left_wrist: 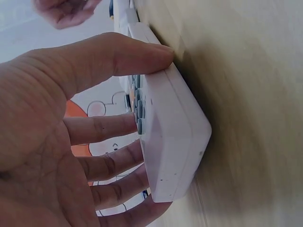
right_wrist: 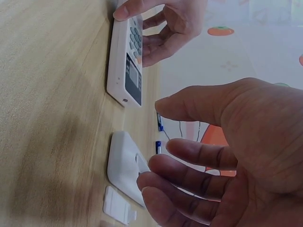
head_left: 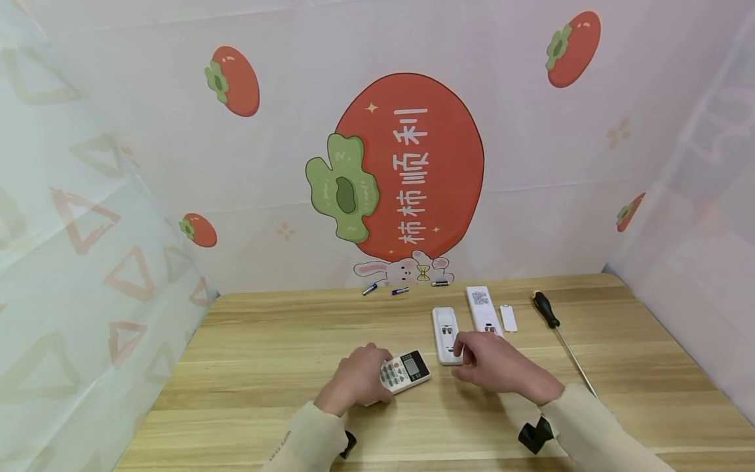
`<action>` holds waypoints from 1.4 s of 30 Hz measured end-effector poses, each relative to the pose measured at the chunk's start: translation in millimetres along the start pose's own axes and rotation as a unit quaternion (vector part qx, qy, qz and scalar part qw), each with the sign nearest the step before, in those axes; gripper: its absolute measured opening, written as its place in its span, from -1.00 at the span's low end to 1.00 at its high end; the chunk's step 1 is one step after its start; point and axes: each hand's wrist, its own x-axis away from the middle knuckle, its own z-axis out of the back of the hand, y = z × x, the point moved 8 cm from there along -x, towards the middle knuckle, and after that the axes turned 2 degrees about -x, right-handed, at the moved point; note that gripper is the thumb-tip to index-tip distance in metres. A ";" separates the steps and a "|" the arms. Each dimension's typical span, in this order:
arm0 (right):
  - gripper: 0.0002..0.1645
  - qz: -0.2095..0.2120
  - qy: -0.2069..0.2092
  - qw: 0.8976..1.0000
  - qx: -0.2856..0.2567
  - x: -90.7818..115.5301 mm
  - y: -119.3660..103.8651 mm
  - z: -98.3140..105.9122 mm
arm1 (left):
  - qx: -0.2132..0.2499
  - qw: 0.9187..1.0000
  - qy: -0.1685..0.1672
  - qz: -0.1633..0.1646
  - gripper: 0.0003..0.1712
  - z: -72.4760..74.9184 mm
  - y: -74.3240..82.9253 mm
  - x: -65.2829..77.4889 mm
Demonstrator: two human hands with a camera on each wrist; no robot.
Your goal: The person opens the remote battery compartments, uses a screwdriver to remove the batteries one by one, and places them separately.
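My left hand (head_left: 361, 377) grips a white remote control (head_left: 411, 368) by its sides, thumb on one edge and fingertips on the other. Its small screen and grey buttons face up, and it lies at a slant low over the table. My right hand (head_left: 492, 364) hovers with fingers loosely bent and holds nothing, as the right wrist view shows. Just beside its fingertips, a second white remote (head_left: 445, 324) lies back up with its battery compartment uncovered. Behind the right hand lies a third white remote (head_left: 480, 305), also back up, its near end partly hidden.
A small white battery cover (head_left: 508, 318) lies right of the third remote. Farther right is a long screwdriver (head_left: 545, 309) with a black handle. Along the table's back edge are two blue batteries (head_left: 369, 289) and a dark one (head_left: 440, 284), close to the printed wall cloth (head_left: 265, 196).
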 end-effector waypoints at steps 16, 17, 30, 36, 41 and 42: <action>-0.53 -0.016 -0.006 1.000 -0.005 -6.6 -4.7 -6.9 | -0.021 0.999 -0.023 -0.037 -0.27 -10.9 20.4 -4.3; -0.52 -0.014 -0.008 1.000 0.000 -7.5 -5.7 -8.0 | -0.021 0.999 -0.024 -0.040 -0.28 -11.0 21.4 -4.5; -0.31 0.009 -0.033 0.998 0.052 -22.3 -18.6 -28.6 | -0.011 0.996 -0.044 -0.080 -0.18 -6.2 16.0 -4.0; -0.17 0.022 -0.048 0.995 0.080 -28.5 -25.8 -40.9 | 0.049 0.996 -0.054 -0.054 -0.21 5.3 -4.3 -2.9; -0.14 0.052 -0.061 0.990 0.117 -30.6 -33.6 -52.0 | 0.083 0.996 -0.030 -0.011 -0.39 15.2 -22.0 -3.8; -0.16 0.055 -0.065 0.989 0.123 -31.0 -34.5 -54.4 | 0.088 0.996 -0.023 -0.003 -0.43 16.7 -25.1 -4.0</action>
